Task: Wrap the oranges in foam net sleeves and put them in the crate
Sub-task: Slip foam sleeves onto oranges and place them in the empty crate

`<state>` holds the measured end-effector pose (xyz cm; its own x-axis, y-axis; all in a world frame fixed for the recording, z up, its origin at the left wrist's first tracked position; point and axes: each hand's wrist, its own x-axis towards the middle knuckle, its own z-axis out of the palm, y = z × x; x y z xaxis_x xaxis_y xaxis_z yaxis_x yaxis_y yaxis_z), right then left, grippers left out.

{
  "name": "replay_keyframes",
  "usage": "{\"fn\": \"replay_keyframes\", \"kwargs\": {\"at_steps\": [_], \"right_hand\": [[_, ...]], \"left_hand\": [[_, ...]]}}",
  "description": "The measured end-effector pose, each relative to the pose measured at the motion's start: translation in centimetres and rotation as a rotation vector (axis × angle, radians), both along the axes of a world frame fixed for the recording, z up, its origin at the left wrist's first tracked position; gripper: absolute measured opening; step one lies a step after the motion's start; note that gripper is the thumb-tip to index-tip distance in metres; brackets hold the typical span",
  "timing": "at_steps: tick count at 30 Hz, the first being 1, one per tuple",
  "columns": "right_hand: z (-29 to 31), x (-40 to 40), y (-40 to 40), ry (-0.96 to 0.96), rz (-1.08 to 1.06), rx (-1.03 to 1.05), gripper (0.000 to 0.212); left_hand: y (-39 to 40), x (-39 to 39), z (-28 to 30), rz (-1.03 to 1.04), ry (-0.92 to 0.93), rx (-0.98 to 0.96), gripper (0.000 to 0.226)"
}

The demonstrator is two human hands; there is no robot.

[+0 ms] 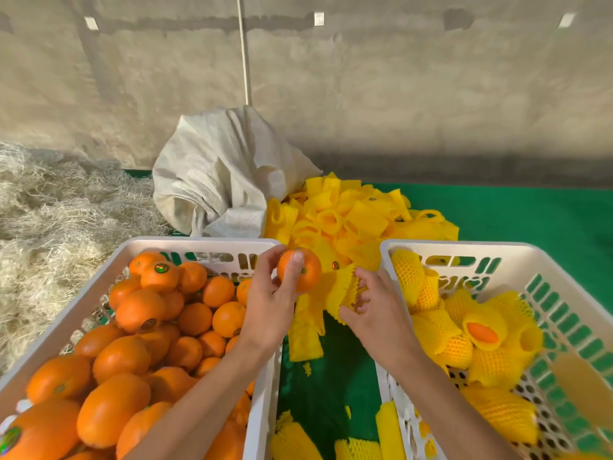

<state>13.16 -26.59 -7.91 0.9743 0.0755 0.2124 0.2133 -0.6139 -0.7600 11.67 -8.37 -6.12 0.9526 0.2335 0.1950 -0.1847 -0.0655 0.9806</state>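
Note:
My left hand (270, 303) grips a bare orange (306, 272) above the gap between two white crates. Just to its right, my right hand (373, 310) holds a yellow foam net sleeve (341, 290), fingers tucked into its open end, which faces the orange. The left crate (99, 283) is full of unwrapped oranges (159, 327). In the right crate (564, 283) lie several oranges wrapped in yellow sleeves (464, 330). A loose pile of empty sleeves (355, 220) sits behind both crates.
A crumpled white sack (219, 180) leans on the wall behind the left crate. Straw-like packing (49, 234) covers the floor at left. A green mat (530, 214) lies under the crates, with a few sleeves (305, 336) dropped between them.

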Motion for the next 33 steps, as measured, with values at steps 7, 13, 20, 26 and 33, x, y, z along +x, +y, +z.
{"fn": "replay_keyframes", "kwargs": {"at_steps": [7, 13, 20, 26, 33], "right_hand": [[-0.8, 0.1, 0.7, -0.048, 0.041, -0.166, 0.089], [-0.7, -0.4, 1.1, -0.031, 0.094, -0.013, 0.082], [-0.7, -0.6, 1.5, -0.006, 0.138, 0.185, 0.073], [-0.5, -0.7, 1.2, 0.000, 0.164, 0.240, 0.051], [-0.3, -0.4, 0.2, -0.081, -0.045, 0.468, 0.036]], "left_hand": [[-1.1, -1.0, -0.4, -0.311, 0.105, -0.196, 0.054], [-0.8, -0.8, 0.0, -0.443, 0.218, -0.368, 0.074], [-0.5, -0.8, 0.5, -0.568, 0.417, -0.384, 0.109], [-0.8, -0.8, 0.2, -0.484, 0.381, -0.433, 0.075], [-0.8, -0.9, 0.6, -0.297, 0.359, -0.504, 0.046]]}}
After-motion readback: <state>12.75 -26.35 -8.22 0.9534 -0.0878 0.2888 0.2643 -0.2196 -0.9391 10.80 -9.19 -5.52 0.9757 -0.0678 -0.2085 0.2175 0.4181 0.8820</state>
